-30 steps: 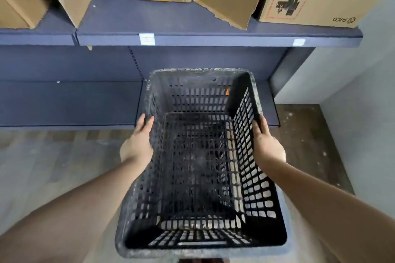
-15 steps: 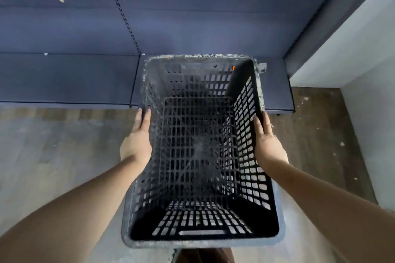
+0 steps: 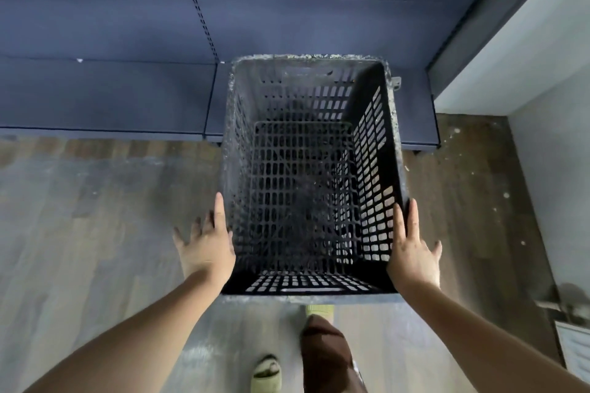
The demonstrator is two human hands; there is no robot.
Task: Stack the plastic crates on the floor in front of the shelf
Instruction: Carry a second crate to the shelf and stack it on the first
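A black slotted plastic crate (image 3: 306, 86) with a scuffed grey rim stands upright on the wooden floor, its far end against the base of the blue shelf (image 3: 105, 96). The crate holds nothing. My left hand (image 3: 206, 247) is beside the crate's left wall, fingers spread, only the inner edge of the hand close to the plastic. At the right wall my right hand (image 3: 413, 249) is also spread, with the forefinger lying along the rim. Neither hand is wrapped around the crate. I cannot tell whether another crate sits under it.
A white wall (image 3: 542, 105) closes the right side, with debris specks on the floor beside it. My feet in green slippers (image 3: 266, 373) and a brown trouser leg (image 3: 325, 354) are just behind the crate. Bare wooden floor (image 3: 95, 217) stretches to the left.
The crate went down and forward from mid-air to the floor against the shelf base. Both hands, which gripped its sides, have loosened and spread their fingers.
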